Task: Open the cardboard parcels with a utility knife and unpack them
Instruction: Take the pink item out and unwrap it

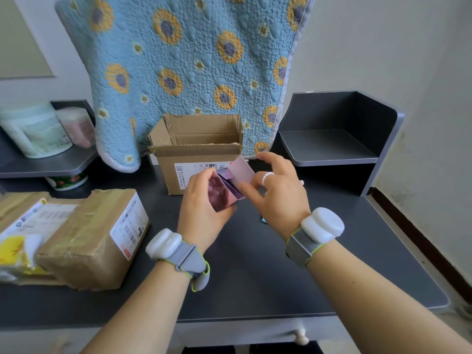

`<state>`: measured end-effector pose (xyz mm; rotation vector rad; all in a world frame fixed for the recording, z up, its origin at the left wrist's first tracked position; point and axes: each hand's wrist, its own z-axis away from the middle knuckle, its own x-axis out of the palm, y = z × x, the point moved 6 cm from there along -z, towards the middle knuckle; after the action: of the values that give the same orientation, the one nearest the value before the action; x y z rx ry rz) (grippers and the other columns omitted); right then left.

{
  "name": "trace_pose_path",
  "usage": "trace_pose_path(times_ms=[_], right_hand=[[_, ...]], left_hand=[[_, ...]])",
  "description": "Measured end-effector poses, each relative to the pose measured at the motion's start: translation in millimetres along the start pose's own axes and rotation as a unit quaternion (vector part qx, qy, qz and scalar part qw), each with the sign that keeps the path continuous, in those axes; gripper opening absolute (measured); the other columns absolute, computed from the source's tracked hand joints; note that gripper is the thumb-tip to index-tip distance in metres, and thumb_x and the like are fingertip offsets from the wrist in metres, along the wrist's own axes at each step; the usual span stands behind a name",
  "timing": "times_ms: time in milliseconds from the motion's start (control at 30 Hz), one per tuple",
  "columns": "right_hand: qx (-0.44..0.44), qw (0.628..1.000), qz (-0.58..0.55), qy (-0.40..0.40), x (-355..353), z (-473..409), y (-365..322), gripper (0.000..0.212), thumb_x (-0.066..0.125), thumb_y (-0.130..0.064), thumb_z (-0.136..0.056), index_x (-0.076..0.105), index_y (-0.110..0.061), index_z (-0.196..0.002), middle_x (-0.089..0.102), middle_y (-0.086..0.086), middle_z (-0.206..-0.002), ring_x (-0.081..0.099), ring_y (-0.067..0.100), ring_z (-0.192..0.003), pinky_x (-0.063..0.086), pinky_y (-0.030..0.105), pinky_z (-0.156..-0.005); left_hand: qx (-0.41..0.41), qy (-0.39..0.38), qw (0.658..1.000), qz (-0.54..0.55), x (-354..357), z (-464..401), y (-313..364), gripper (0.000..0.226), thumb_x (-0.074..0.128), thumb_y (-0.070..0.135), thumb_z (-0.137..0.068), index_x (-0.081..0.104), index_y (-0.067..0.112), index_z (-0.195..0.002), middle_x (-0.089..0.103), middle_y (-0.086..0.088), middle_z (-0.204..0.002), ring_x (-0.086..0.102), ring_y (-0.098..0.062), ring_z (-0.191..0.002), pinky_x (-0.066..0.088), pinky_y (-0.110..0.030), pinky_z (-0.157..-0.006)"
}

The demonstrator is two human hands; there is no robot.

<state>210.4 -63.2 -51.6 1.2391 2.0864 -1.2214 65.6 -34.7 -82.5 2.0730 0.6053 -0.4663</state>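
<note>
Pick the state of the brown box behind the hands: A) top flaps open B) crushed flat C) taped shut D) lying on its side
A: the cardboard box stands upright on the desk with its top flaps raised, inside visible.

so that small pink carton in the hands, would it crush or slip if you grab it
Probably light: the left hand holds the pink carton aloft. Its thin open flap, pinched by the right hand, suggests card that dents under a hard squeeze. The glossy face may be somewhat slippery.
</note>
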Motion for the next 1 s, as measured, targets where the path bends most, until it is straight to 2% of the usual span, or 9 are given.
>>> trace_pose_path(times_ms=[100, 200, 333, 467, 700, 767, 900, 1000], right_hand=[[-0.021, 0.999, -0.002, -0.039, 5, 1, -5, 0.014, 0.069, -0.029, -0.08, 0.077, -0.018, -0.085, 0.04, 0.003, -0.147, 0.032, 0.025, -0.135, 0.032, 0.038, -0.106], [0.0, 0.998, -0.023, -0.057, 10, 1, -4, 0.014, 0.068, -0.025, -0.079, 0.076, -0.025, -0.091, 0.034, 0.001, -0.15, 0.026, 0.024, -0.137, 0.027, 0.04, -0.108], [0.057, 0.993, -0.058, -0.089, 17, 0, 0, 0.013, 0.068, -0.024, -0.08, 0.076, -0.024, -0.09, 0.036, -0.001, -0.148, 0.027, 0.022, -0.135, 0.028, 0.038, -0.106], [0.083, 0.988, -0.071, -0.11, 22, -1, 5, 0.011, 0.066, -0.023, -0.081, 0.075, -0.02, -0.083, 0.044, -0.001, -0.139, 0.034, 0.023, -0.128, 0.033, 0.036, -0.102], [0.08, 0.987, -0.136, -0.035, 15, 0, 5, 0.01, 0.063, -0.015, -0.083, 0.072, -0.012, -0.081, 0.055, 0.002, -0.11, 0.047, 0.026, -0.11, 0.043, 0.041, -0.092], [0.083, 0.983, -0.162, -0.023, 13, -2, 3, 0.009, 0.063, -0.01, -0.083, 0.071, -0.008, -0.08, 0.053, 0.002, -0.103, 0.052, 0.027, -0.104, 0.045, 0.037, -0.088], [0.086, 0.98, -0.179, -0.005, 8, -2, 2, 0.01, 0.062, -0.004, -0.083, 0.069, 0.0, -0.079, 0.047, 0.001, -0.098, 0.052, 0.018, -0.085, 0.039, 0.017, -0.073], [0.086, 0.979, -0.184, -0.001, 9, -1, 1, 0.011, 0.061, -0.004, -0.084, 0.066, 0.001, -0.075, 0.046, 0.001, -0.097, 0.049, 0.015, -0.079, 0.041, 0.022, -0.069]], left_hand=[[0.017, -0.017, 0.999, -0.028, 2, 3, 4, 0.07, 0.082, 0.013, -0.062, 0.048, 0.01, -0.124, 0.053, -0.007, -0.116, 0.053, -0.031, -0.104, 0.046, -0.045, -0.09], [0.044, -0.02, 0.998, -0.048, 2, 4, 10, 0.067, 0.082, 0.009, -0.061, 0.051, 0.006, -0.12, 0.055, -0.01, -0.115, 0.052, -0.033, -0.107, 0.043, -0.051, -0.093], [0.065, -0.019, 0.995, -0.067, 3, 5, 15, 0.059, 0.078, 0.013, -0.067, 0.053, 0.005, -0.12, 0.057, -0.013, -0.117, 0.051, -0.035, -0.109, 0.038, -0.061, -0.097], [0.091, -0.035, 0.99, -0.099, 4, 4, 18, 0.057, 0.078, 0.015, -0.068, 0.054, 0.006, -0.119, 0.059, -0.013, -0.117, 0.053, -0.035, -0.11, 0.037, -0.061, -0.095], [0.095, -0.035, 0.987, -0.124, -1, -6, 24, 0.066, 0.078, 0.017, -0.064, 0.052, 0.015, -0.124, 0.058, -0.007, -0.119, 0.053, -0.032, -0.112, 0.039, -0.059, -0.095], [0.096, -0.033, 0.987, -0.124, -2, -8, 27, 0.065, 0.076, 0.017, -0.063, 0.052, 0.017, -0.123, 0.058, -0.005, -0.118, 0.053, -0.031, -0.112, 0.04, -0.057, -0.095], [0.098, -0.041, 0.984, -0.14, -1, -11, 29, 0.064, 0.075, 0.019, -0.063, 0.05, 0.02, -0.122, 0.056, -0.001, -0.119, 0.051, -0.028, -0.114, 0.04, -0.053, -0.096], [0.086, -0.034, 0.986, -0.138, -2, -10, 26, 0.063, 0.076, 0.02, -0.062, 0.051, 0.021, -0.12, 0.056, 0.0, -0.118, 0.051, -0.027, -0.112, 0.041, -0.045, -0.093]])
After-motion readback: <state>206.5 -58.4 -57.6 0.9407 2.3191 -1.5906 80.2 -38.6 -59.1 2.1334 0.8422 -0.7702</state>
